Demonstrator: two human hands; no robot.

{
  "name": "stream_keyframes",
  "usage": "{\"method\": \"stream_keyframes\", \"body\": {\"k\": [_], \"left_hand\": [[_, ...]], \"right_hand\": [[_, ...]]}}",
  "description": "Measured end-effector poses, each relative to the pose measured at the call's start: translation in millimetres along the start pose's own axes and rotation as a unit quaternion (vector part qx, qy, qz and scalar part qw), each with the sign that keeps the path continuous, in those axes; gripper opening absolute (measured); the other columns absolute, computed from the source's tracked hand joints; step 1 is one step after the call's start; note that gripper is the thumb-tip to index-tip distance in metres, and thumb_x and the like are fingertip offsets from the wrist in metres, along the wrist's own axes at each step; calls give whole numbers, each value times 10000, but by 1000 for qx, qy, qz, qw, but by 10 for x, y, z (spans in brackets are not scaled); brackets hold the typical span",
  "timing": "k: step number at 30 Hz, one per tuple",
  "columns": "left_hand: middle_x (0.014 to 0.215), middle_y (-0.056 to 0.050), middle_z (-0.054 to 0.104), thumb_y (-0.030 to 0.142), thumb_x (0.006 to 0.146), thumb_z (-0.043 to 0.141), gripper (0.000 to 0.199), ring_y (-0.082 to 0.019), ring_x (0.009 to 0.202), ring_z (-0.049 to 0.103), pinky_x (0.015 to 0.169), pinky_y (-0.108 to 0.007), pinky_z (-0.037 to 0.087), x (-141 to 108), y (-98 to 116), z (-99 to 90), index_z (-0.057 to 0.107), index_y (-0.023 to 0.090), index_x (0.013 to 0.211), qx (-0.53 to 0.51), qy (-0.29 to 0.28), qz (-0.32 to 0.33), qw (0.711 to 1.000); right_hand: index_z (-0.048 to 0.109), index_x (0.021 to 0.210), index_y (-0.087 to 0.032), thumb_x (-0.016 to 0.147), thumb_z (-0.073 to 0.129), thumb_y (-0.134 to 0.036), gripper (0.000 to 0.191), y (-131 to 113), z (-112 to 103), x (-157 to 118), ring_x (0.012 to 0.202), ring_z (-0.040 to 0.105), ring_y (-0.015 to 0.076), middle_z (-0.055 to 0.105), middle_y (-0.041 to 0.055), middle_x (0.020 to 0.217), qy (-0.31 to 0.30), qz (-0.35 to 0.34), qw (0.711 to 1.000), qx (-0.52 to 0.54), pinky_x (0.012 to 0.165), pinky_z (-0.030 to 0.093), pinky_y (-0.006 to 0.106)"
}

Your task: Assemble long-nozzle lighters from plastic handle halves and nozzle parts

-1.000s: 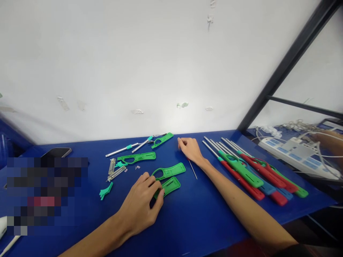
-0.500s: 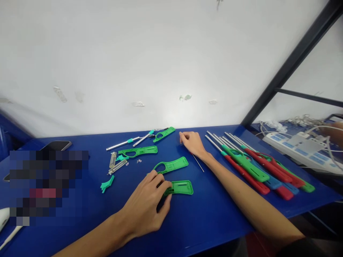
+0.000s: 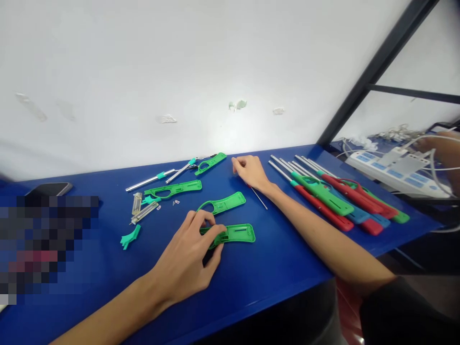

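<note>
My left hand [image 3: 194, 249] is closed round the front part of a green casing half [image 3: 240, 233], which lies on the blue table with its hollow side up. Just beyond it lies a second green casing half [image 3: 228, 203]. Farther back, my right hand [image 3: 250, 171] rests on the table with its fingers curled; what they hold, if anything, is hidden. A thin metal rod [image 3: 259, 199] lies beside the right wrist. Another green half [image 3: 185, 188] is left of centre, near clear fuel tanks [image 3: 145, 212] and a teal trigger piece [image 3: 131, 237].
Assembled lighters with red, green and blue handles [image 3: 323, 194] lie at the right. Behind them are a white power strip [image 3: 398, 171] and another person's hand [image 3: 443, 153]. Metal tubes [image 3: 149, 180] lie at the back left, near a phone [image 3: 48, 190].
The whole view has shifted, so the table items sit higher and farther left. Both hands look nearly unchanged relative to the parts around them.
</note>
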State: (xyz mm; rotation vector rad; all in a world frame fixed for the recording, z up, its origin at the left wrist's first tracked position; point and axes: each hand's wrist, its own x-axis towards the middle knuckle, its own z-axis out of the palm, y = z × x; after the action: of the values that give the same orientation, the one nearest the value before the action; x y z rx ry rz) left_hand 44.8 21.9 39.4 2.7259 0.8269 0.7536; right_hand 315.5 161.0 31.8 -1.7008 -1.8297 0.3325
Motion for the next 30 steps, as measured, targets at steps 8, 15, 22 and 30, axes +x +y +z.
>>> {"method": "stream_keyframes", "body": {"k": [8,15,22,30], "left_hand": [[1209,-144,572,199,1030,538,316,-295,1075,529,923,-509,581,-18,6,18,627,142,1327,11,0,-6,1000],[1173,-148,623,186,1024,556,306,-298,1071,541,914,-495,594,-26,-2,41,670,120,1300,0,2,-15,1000],[1126,-126,646,165,963,621,302,-282,1013,602,908,-506,620,-32,27,13,670,153,1260,-15,16,-37,999],[878,-37,672,216,938,704,197,-201,733,652,610,-296,589,-122,-80,376,689,221,1135,22,94,-67,993]], "right_hand": [[669,1314,-189,1031,693,-403,356,15,5,12,1100,714,267,693,90,1323,-1,-10,1000,2,923,621,473],[672,1308,-194,1034,688,-402,345,-19,-3,6,1097,714,262,694,90,1322,0,-8,1000,6,924,621,469],[681,1286,-189,1034,687,-409,334,-69,-10,-46,1069,721,257,705,81,1290,-18,4,1000,-19,902,627,455],[714,1008,-184,1065,622,-476,312,-7,40,-178,733,685,155,724,2,905,-31,-3,999,-30,715,601,334]]}}
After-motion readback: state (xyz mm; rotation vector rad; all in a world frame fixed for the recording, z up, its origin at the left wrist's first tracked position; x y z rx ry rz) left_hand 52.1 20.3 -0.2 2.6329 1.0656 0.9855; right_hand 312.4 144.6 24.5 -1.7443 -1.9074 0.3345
